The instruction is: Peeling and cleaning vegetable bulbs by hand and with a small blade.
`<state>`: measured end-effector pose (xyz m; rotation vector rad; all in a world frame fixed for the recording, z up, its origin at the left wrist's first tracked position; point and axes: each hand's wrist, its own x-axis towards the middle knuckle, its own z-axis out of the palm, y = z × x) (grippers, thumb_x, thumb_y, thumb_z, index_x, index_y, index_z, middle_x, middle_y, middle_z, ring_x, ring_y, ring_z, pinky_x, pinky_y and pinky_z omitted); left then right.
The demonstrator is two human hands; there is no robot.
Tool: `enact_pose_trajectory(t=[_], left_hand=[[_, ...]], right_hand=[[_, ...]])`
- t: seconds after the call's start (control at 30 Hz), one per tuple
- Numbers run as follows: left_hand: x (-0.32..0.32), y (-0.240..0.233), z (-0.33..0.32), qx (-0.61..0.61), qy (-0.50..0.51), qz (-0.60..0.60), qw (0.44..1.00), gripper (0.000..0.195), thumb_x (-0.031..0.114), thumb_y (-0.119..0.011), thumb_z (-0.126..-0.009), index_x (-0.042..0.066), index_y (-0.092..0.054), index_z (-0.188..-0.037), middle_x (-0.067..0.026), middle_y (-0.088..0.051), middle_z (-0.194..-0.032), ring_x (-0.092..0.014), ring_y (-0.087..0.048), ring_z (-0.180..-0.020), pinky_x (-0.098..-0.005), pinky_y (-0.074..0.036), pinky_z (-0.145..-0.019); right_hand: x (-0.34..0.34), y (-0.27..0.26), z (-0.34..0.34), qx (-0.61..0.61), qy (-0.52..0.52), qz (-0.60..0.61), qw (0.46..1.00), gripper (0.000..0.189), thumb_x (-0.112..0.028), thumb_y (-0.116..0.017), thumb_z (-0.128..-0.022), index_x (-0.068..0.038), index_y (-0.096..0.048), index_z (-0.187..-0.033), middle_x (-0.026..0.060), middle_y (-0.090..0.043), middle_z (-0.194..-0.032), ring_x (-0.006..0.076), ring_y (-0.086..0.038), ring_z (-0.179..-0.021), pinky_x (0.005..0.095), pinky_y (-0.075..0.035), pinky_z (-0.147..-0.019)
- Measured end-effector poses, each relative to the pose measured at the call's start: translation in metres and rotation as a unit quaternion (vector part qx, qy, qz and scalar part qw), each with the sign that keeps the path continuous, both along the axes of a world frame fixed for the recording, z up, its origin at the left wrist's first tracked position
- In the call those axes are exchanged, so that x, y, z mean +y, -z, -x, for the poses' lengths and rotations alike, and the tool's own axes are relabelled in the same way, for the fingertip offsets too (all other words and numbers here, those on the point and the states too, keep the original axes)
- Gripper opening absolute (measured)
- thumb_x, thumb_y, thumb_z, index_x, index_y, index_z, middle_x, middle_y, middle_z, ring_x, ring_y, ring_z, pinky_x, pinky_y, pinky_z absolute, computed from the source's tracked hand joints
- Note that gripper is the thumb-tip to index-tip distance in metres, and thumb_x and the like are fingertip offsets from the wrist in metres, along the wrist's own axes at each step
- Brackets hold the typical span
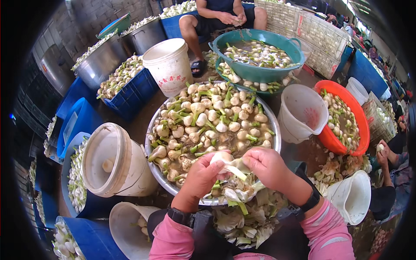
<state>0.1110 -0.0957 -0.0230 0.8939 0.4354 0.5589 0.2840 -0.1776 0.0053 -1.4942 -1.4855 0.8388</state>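
Observation:
My left hand point(202, 172) grips a white garlic bulb point(222, 157) with a short pale-green stem. The fingers of my right hand point(269, 167) pinch a loose strip of garlic skin point(239, 163) at the bulb's side. Both hands are over the near rim of a wide metal basin point(272, 114). Brownish water and many unpeeled garlic bulbs point(197, 107) with cut green stems fill it. Below my hands, peeled-off garlic skins point(252, 221) lie heaped against the basin and hang over its rim.
White plastic buckets point(122, 162) stand left of the basin, one holding a few bulbs. At right are another white bucket point(300, 112) and a red tub point(364, 130) of garlic. Beyond the basin, a green tub point(260, 73) holds garlic in water. A person point(224, 14) sits behind it.

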Motion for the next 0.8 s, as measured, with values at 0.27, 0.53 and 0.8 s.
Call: enact_pose_trajectory(t=[0.27, 0.53, 0.8], left_hand=[[-0.007, 0.003, -0.001, 0.094, 0.024, -0.08, 0.992, 0.035, 0.017, -0.051, -0.083, 0.001, -0.045, -0.113, -0.0048, -0.055, -0.092, -0.01, -0.053, -0.078, -0.0212, -0.042, -0.066], [-0.008, -0.009, -0.001, 0.215, 0.045, -0.315, 0.923, 0.028, 0.017, -0.054, -0.081, -0.001, -0.052, -0.102, -0.0049, -0.055, -0.086, -0.01, -0.05, -0.075, -0.0222, -0.041, -0.068], [-0.01, -0.007, -0.001, 0.068, 0.022, -0.142, 0.987, 0.038, 0.008, -0.055, -0.077, 0.0, -0.043, -0.113, -0.0053, -0.053, -0.099, -0.01, -0.05, -0.085, -0.0227, -0.041, -0.074]], right_hand=[[0.002, -0.005, -0.008, -0.117, -0.049, 0.024, 0.992, 0.023, -0.025, -0.049, -0.08, -0.003, -0.054, -0.075, 0.0156, -0.055, -0.073, 0.0331, -0.053, -0.071, 0.0395, -0.041, -0.062], [0.001, 0.01, -0.002, -0.267, -0.135, -0.073, 0.951, 0.02, -0.022, -0.045, -0.079, -0.006, -0.053, -0.07, 0.0118, -0.055, -0.07, 0.0313, -0.054, -0.068, 0.0401, -0.043, -0.059], [0.002, 0.018, 0.003, 0.16, 0.035, 0.065, 0.984, 0.016, -0.013, -0.051, -0.074, -0.001, -0.051, -0.063, 0.0088, -0.048, -0.057, 0.0126, -0.039, -0.049, 0.0273, -0.037, -0.048]])
